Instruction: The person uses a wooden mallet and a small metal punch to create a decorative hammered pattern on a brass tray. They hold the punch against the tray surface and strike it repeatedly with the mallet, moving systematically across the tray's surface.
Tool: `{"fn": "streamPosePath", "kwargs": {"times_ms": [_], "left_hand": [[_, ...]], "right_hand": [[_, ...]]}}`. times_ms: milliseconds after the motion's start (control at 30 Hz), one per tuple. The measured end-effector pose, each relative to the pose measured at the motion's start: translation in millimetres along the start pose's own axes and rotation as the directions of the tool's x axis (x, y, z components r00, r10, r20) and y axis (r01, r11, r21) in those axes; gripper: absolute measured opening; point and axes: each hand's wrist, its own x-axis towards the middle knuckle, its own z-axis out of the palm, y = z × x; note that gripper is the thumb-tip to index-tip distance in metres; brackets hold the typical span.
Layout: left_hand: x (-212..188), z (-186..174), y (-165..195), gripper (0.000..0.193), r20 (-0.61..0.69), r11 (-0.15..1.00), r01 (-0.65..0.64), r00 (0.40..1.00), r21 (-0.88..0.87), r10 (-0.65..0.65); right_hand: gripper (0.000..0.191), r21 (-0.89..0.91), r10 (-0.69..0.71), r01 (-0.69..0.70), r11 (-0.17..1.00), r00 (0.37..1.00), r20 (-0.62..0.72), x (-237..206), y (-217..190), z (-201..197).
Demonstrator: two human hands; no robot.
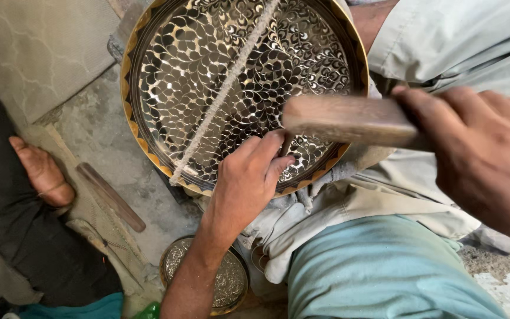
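A round metal tray (208, 77) fills the upper middle of the view, tilted against the person's lap. Its face is cut with a dense pattern of small leaves and curling stems, bright metal against dark ground, and a gold zigzag border runs round the rim. A rough cord (222, 94) crosses the face from 12 o'clock down to about 7 o'clock.

The left hand (249, 177) sits at the tray's 5 o'clock edge, fingers pressed together and pinching a thin tool whose shape is too hidden to tell; the thumb lies on the engraved face. The right hand (485, 153), at 3 o'clock of the view, is closed round the handle of a wooden mallet (346, 120), whose blurred head hangs over the tray's 4 o'clock rim and covers part of the pattern there.

Pale cloth (326, 207) lies bunched beneath the tray, over teal trousers (379, 272). At 6 o'clock, under the left forearm, a small engraved bowl (231, 283) stands on the ground; nothing shows inside it. At 8 o'clock a flat wooden stick (110, 197) lies on the concrete floor (98, 127). At 9 o'clock another person's bare foot (42, 171) rests beside dark cloth. A grey slab (36, 53) lies at 10 o'clock.
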Motion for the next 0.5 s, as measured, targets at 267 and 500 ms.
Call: {"fn": "streamPosePath", "kwargs": {"times_ms": [267,500], "left_hand": [[-1.2,-7.1,2.9,0.038,-0.003,1.000,-0.017,1.000,-0.005,0.016],[-13.0,-10.8,-5.4,0.033,-0.029,0.999,-0.030,0.999,0.043,0.031]], "right_hand": [[0.064,0.001,-0.046,0.046,0.999,0.998,-0.050,-4.6,-6.2,-8.3],[0.051,0.062,-0.105,0.111,0.992,0.990,-0.090,-16.1,-12.4,9.2]]}}
